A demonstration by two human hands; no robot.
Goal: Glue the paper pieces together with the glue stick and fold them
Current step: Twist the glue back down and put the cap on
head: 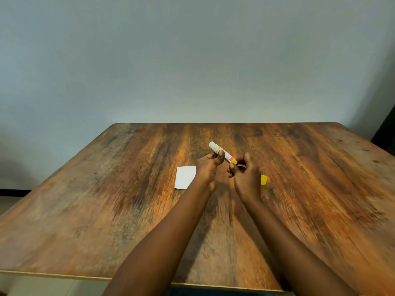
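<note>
- Two bare forearms (171,231) reach in over the desk's (96,210) near edge; its top is worn, streaky brown wood grain with a pale rim.
- Mid-desk, a small white paper piece (185,177) lies flat, its right edge hidden behind the left hand (208,168).
- Just right of the right hand (245,178), a yellow cap (264,180) rests on the wood, partly covered by that hand.
- Left thumb and fingers clamp the uncapped glue stick (215,147), a white tube slanting up toward the far edge; the right hand's curled fingertips pinch its yellow base.
- Beyond the far edge stands a plain grey-blue wall (192,60).
</note>
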